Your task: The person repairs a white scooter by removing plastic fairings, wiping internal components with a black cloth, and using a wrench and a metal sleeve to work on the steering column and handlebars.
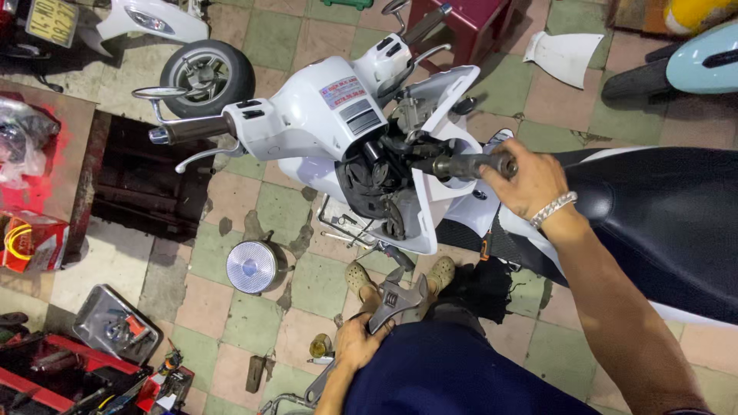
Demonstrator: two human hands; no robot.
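Round headlamp (254,267) and 1 loose white panel (565,54) lie on the tiled floor (231,307); toolbox (54,376) at the floor's bottom-left corner. White scooter (323,115), front cover off, wiring exposed. Right hand (530,183) has fingers wrapped around a dark cylindrical tool (461,165), long axis horizontal, tip pointing left into the headset. Left hand (357,342) has fingers curled round an adjustable wrench (396,301), jaws pointing up-right.

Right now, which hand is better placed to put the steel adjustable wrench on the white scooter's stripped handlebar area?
Probably left: the left hand already holds the steel adjustable wrench, low by the knee. The right hand is occupied, gripping the dark handlebar grip on the white scooter.
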